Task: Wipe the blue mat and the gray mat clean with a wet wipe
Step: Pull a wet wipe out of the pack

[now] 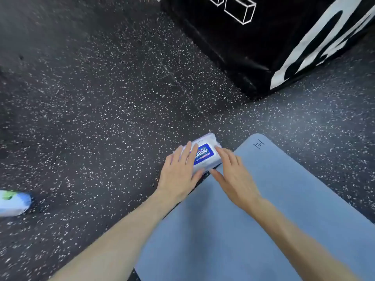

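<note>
**Both hands on the wipe pack, mat waiting**

The pack of wet wipes (203,154) lies on the speckled floor (101,118), just off the far corner of the blue mat (263,199), close enough that a sheet can go straight from pack to mat. The left hand (179,171) lies flat over the near left side of the pack with fingers straight, its grip apart; this looks like steadying, so the soft pack does not slide or lift when the flap is pulled. The right hand (233,175) reaches in from over the mat, fingers extended and spread, fingertips touching the pack's right edge near the blue label (204,153), thumb low beside its near corner; its grip is also apart, nothing pinched yet. No wipe is out, so wiping probably has not begun. The gray mat is not in view. A black box with white markings (263,47) stands beyond, and a blurred white, blue and green object (14,202) lies at the left edge.
</note>
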